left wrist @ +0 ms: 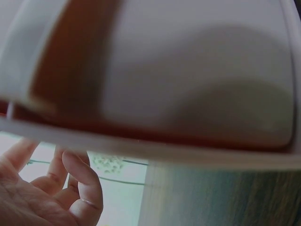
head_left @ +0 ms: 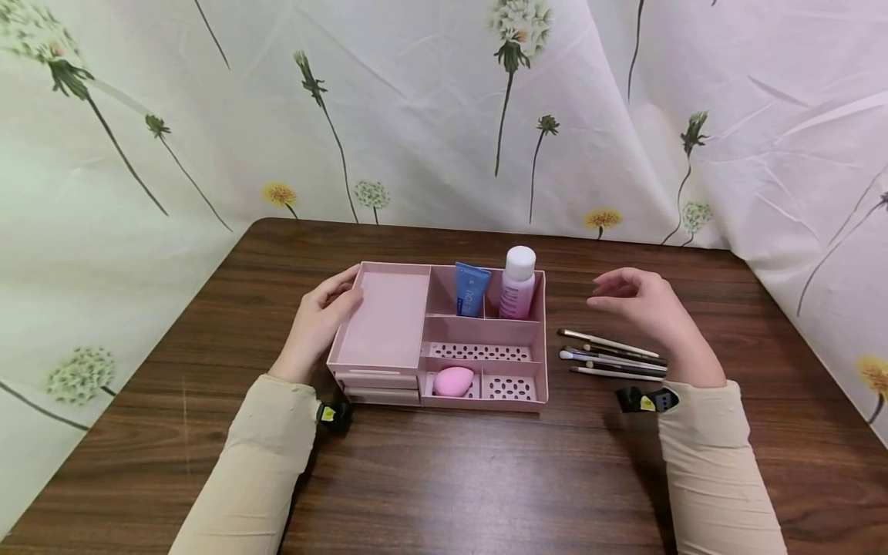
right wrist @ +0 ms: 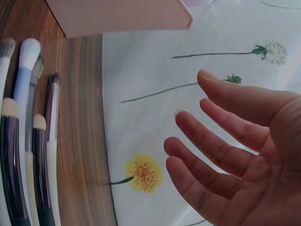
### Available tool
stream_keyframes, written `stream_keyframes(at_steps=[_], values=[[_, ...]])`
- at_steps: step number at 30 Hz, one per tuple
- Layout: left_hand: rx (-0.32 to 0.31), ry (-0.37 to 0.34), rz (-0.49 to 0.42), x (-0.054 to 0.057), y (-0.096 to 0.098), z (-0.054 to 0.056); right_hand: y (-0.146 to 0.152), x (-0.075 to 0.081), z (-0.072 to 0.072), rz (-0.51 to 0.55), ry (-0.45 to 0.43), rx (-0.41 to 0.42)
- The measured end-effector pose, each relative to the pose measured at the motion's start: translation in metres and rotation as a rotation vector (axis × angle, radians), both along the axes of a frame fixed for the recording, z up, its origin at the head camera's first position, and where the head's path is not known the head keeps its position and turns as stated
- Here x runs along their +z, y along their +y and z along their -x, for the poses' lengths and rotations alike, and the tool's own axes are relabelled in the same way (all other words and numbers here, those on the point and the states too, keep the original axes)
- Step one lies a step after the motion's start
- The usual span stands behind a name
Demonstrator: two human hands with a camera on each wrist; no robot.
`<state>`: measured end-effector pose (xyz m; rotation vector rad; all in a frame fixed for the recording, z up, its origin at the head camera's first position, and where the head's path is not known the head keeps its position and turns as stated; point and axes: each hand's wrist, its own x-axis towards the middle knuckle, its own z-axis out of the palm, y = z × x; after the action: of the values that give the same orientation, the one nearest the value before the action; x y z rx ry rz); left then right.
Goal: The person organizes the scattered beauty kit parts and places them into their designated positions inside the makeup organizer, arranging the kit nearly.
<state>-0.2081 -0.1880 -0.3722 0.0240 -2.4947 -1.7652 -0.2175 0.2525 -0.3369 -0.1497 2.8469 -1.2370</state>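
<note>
A pink desktop organizer (head_left: 486, 331) stands on the table, its flat-topped drawer part (head_left: 388, 316) at the left. My left hand (head_left: 315, 324) holds its back left edge, the thumb over the rim and the fingers at the outer side. In the left wrist view, the organizer hides some fingertips. Compartments hold a blue tube (head_left: 472, 289), a white-capped bottle (head_left: 516, 285) with pink contents and a pink makeup sponge (head_left: 453, 381). My right hand (head_left: 652, 308) hovers beyond the makeup brushes (head_left: 610, 358), holding nothing, its fingers loosely bent and spread in the right wrist view.
The brown wooden table (head_left: 444, 478) carries the organizer, with several brushes lying side by side to its right. A white cloth (head_left: 416, 116) printed with dandelions hangs behind the table and along its sides.
</note>
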Motion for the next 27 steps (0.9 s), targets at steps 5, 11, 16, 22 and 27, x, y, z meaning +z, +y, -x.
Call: stream_keyframes(at_steps=[5,11,16,22,27], values=[[-0.004,-0.003,-0.002,0.001,0.0,-0.001,0.007,-0.002,0.0,0.0,-0.014,-0.001],[-0.002,-0.001,0.003,0.0,0.0,0.0,0.015,-0.004,0.002,-0.003,-0.067,0.025],[-0.001,-0.001,-0.001,0.0,0.0,0.0,0.021,-0.006,0.003,-0.034,-0.1,0.051],[-0.004,0.0,-0.015,0.0,-0.001,0.0,0.028,-0.012,0.002,0.005,-0.196,0.052],[-0.001,-0.001,-0.003,-0.001,0.0,0.002,0.034,-0.018,0.005,-0.034,-0.226,0.107]])
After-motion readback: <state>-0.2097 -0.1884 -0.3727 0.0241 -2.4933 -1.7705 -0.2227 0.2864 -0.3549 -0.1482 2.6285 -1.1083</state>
